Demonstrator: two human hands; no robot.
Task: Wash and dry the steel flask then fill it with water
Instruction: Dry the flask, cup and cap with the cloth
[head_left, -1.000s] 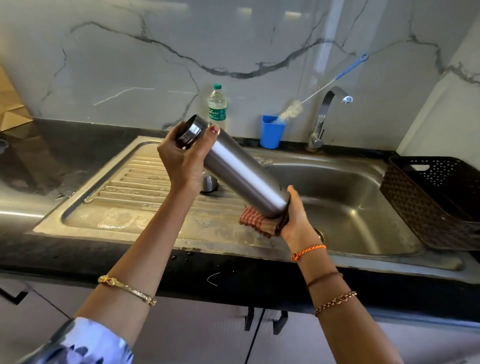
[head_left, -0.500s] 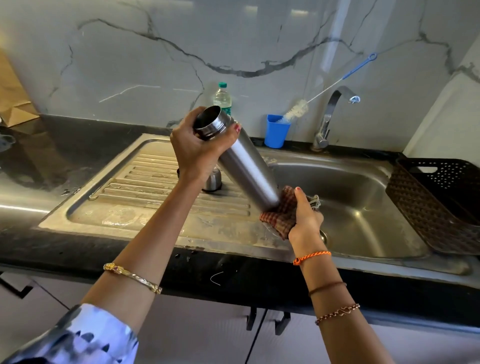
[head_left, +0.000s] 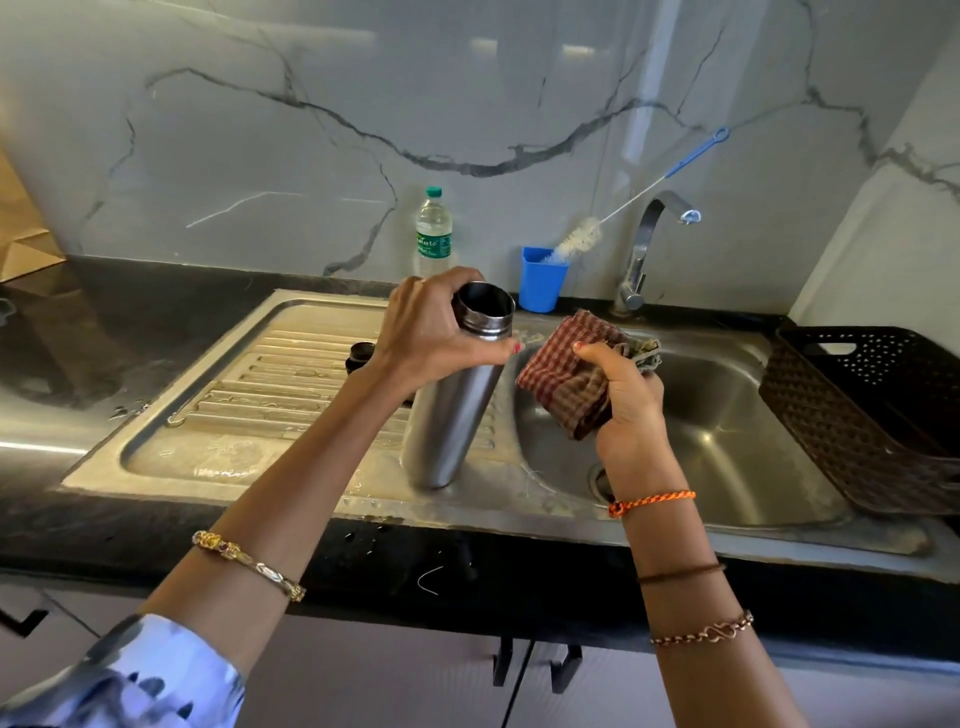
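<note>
Now the steel flask (head_left: 452, 410) is swung upright and set base-down on the sink (head_left: 218, 457) drainboard, and the checked cloth (head_left: 569, 382) is pulled off it. Its neck is gripped by the left hand (head_left: 434, 332), open mouth upward. Just beside it, the bunched cloth is clutched in the right hand (head_left: 626, 400), over the basin.

From my remote view, the left hand (head_left: 434, 332) covers the upper near side of the steel flask (head_left: 453, 410), and I cannot tell whether its base touches the drainboard (head_left: 291, 364). The flask cap (head_left: 360, 356) is partly hidden behind the left wrist. The checked cloth (head_left: 569, 384) is bunched, its extent concealed in the right hand (head_left: 626, 400). The black basket (head_left: 862, 410) is cut off by the right edge. Bottle label (head_left: 434, 245) text is too small to read.
</note>
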